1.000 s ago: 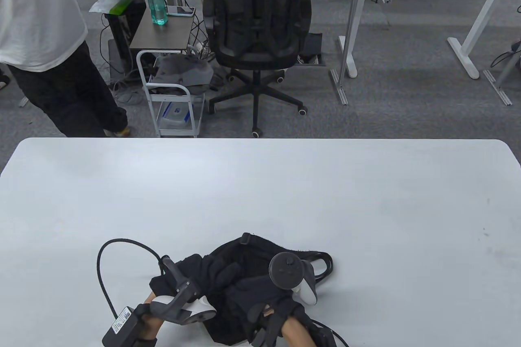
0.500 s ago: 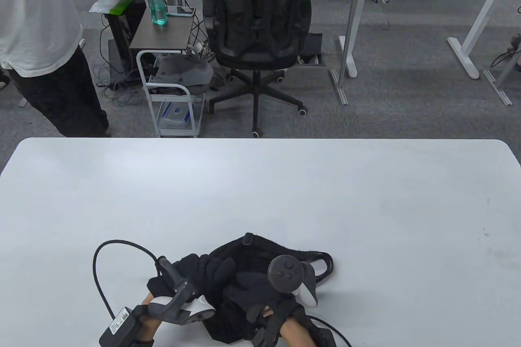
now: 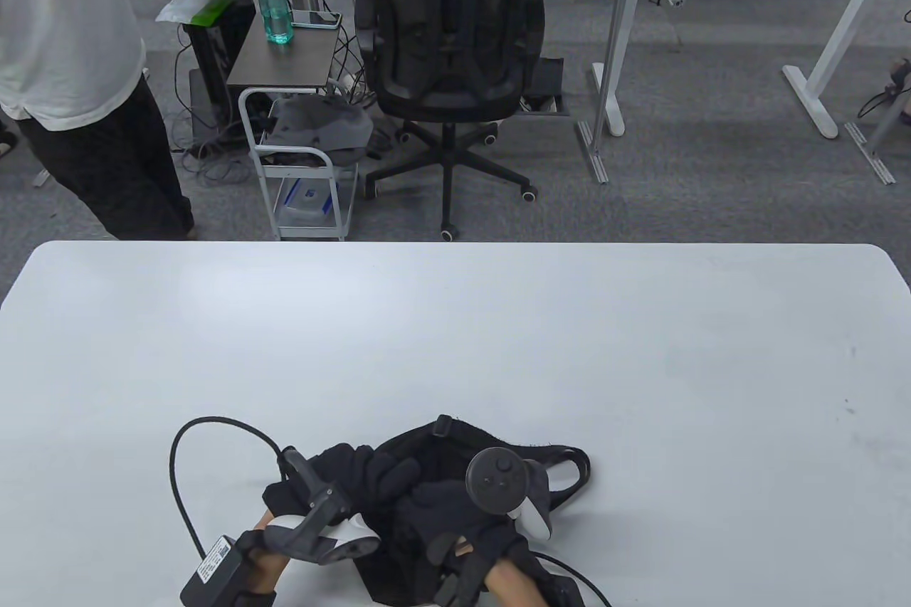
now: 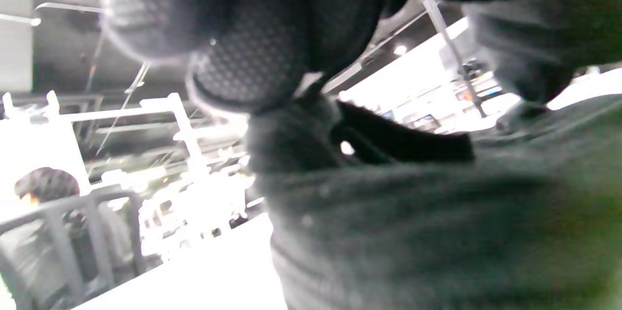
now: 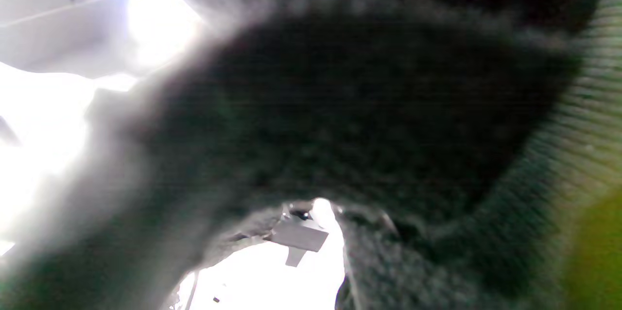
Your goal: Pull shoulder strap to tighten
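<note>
Office floor, a black mesh chair point(image 3: 450, 30) and a small cart point(image 3: 299, 159) were seen beyond the white tabletop point(image 3: 455, 336) in the table view. A black garment point(image 3: 427, 450) lay bunched at the near edge, with a thin shoulder strap point(image 3: 569, 468) looped out on its right side. The left hand point(image 3: 349, 475) rested on the cloth's left part, fingers curled into it; the right hand point(image 3: 455, 500) was laid over the middle, beside the strap. Whether either hand was actually clamped on the strap could not be told.

From the left wrist view, gloved fingertips point(image 4: 291, 135) were shown pressed against dark fabric, with a flat black band point(image 4: 403, 140) just beside them, probably the strap; the grip itself was blurred.

The right wrist view was almost wholly filled by dark, out-of-focus cloth point(image 5: 340, 120), and nothing of the grip was disclosed.

For a clean tightening, the garment would best be pinned flat by one hand near the slider while the strap's free end was drawn steadily along its own line, not sideways, lest the cloth be dragged.
</note>
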Tool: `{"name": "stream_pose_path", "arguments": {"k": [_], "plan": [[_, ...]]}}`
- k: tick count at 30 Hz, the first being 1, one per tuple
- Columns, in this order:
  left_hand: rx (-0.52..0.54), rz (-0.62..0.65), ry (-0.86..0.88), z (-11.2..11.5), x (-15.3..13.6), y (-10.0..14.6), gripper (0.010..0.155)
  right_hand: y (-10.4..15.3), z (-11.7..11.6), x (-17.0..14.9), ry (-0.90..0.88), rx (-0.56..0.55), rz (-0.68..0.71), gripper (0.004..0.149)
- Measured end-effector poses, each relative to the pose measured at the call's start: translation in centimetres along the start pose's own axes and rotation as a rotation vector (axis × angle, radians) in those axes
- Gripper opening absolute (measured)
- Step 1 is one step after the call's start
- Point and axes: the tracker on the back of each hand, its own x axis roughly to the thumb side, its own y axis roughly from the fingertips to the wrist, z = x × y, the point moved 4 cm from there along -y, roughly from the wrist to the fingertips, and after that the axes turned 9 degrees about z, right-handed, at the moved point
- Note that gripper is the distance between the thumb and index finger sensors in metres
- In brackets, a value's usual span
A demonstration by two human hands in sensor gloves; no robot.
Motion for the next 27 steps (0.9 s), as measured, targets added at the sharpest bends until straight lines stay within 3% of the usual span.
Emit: {"name": "stream_pose_path", "arguments": {"k": [6,9,14,19,27], "plan": [[-0.034,-0.029,-0.01,0.2,-0.7,0.1,0.065,0.0,-0.2,-0.5,-0.03,0.039,-0.014,0.039],[-0.013,-0.01,-0.092,-0.6,-0.2,-0.2,0.064,0.3,0.0,-0.8,-0.034,0.0,-0.028,0.04],[0.019,0.04,-0.11,-1.6,1.1,-0.6,0.064,0.3,0.0,-1.5,0.003,-0.022,-0.072,0.052],[0.032,0.098,-0.17,-2.0,2.4,-0.9,0.064,0.3,0.1,-1.0,0.015,-0.052,-0.059,0.04],[0.035,0.004,-0.005,-0.8,0.1,-0.3,0.065,0.1,0.1,-0.5,-0.044,-0.03,-0.046,0.04]]}}
